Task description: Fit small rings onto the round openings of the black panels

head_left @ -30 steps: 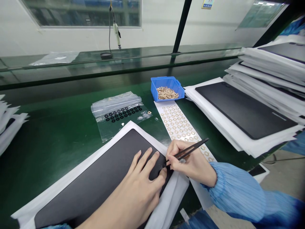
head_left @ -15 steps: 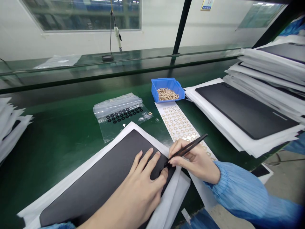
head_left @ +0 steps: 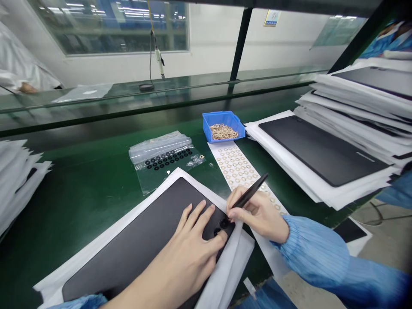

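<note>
A flat black panel (head_left: 141,231) lies on a white foam sheet (head_left: 51,281) before me. My left hand (head_left: 196,240) rests on it, fingers spread, with the thumb bent beside a small round dark spot near the corner. Black tweezers (head_left: 249,192) are held in my right hand (head_left: 251,212), their tips down at a black ring (head_left: 224,223) on the panel's corner. Whether the tips grip the ring cannot be told. Under my right forearm runs a white strip with rows of pale rings (head_left: 236,163).
A blue bin (head_left: 207,131) holds many small brass-coloured rings. Black rings lie on a clear plastic bag (head_left: 144,182). Black panels with foam sheets are stacked at right (head_left: 322,150); more foam sheets (head_left: 19,184) stand at left. An electric screwdriver (head_left: 159,60) hangs behind.
The tweezers look more closed and steeper, and the black ring at the corner shows more clearly. My left hand stays on the panel. The view has shifted slightly; a person's white sleeve appears far left.
</note>
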A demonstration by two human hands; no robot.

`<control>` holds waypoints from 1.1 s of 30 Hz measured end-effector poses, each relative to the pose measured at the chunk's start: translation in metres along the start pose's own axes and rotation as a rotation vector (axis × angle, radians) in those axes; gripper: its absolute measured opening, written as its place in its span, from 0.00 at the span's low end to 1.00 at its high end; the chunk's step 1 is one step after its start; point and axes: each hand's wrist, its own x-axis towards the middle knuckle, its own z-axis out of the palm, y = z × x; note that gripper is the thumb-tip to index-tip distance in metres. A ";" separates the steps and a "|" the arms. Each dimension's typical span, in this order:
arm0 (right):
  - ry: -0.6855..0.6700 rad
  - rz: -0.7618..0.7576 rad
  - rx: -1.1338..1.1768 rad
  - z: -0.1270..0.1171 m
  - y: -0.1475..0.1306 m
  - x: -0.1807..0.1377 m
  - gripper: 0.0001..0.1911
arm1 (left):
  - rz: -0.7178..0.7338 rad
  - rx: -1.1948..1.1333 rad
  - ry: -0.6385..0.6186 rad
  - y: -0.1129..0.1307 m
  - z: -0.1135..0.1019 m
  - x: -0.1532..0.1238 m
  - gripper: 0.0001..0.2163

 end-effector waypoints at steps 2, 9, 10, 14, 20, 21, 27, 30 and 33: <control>-0.017 0.007 -0.023 0.001 0.000 0.001 0.08 | -0.002 0.005 -0.012 -0.001 0.000 0.000 0.19; -0.019 -0.023 -0.062 0.002 0.004 0.001 0.09 | -0.010 -0.014 -0.032 0.001 -0.001 0.001 0.19; -0.021 -0.035 -0.078 0.002 0.004 0.001 0.10 | -0.014 -0.015 -0.037 0.001 -0.001 0.001 0.19; -0.007 -0.076 -0.131 0.003 0.005 0.002 0.11 | -0.022 -0.018 -0.058 0.001 -0.002 0.001 0.20; 0.001 -0.026 0.044 -0.002 -0.001 0.001 0.16 | -0.029 -0.026 -0.081 0.001 -0.003 0.001 0.20; 0.013 -0.018 0.051 -0.004 -0.005 0.002 0.17 | -0.032 -0.026 -0.085 0.001 -0.003 0.001 0.20; 0.080 -0.031 -0.159 -0.016 -0.039 0.046 0.18 | -0.031 -0.023 -0.042 0.001 -0.004 0.000 0.21; 0.053 -0.100 -0.289 -0.005 -0.037 0.093 0.17 | -0.029 -0.016 -0.022 0.002 -0.005 0.000 0.19; 0.039 -0.134 -0.364 0.014 -0.019 0.135 0.15 | -0.015 -0.007 0.021 0.003 -0.005 -0.001 0.18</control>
